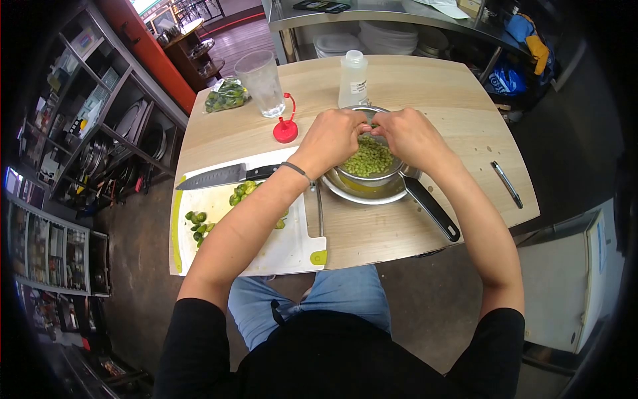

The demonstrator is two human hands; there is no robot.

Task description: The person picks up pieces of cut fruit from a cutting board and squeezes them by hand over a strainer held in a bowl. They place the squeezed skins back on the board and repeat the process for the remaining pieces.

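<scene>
My left hand (335,138) and my right hand (407,135) meet above a metal strainer (376,179). Both have their fingers closed in a pinch, with a bit of a small green citrus piece (374,126) showing between them. Fingers hide most of that piece. Inside the strainer lies a heap of green seeds and pulp (367,157). It rests over a metal bowl (362,197) with yellowish liquid in it, its black handle (432,208) pointing toward the front right. A white plastic bottle (353,80) without a cap stands just behind the bowl.
On the left, a white cutting board (286,249) holds a knife (216,176), cut green citrus pieces (198,223) and more under my left forearm. Farther back are a red squeeze cap (286,130), a clear pitcher (264,83) and a bag of green fruit (226,95). A pen (507,184) lies right.
</scene>
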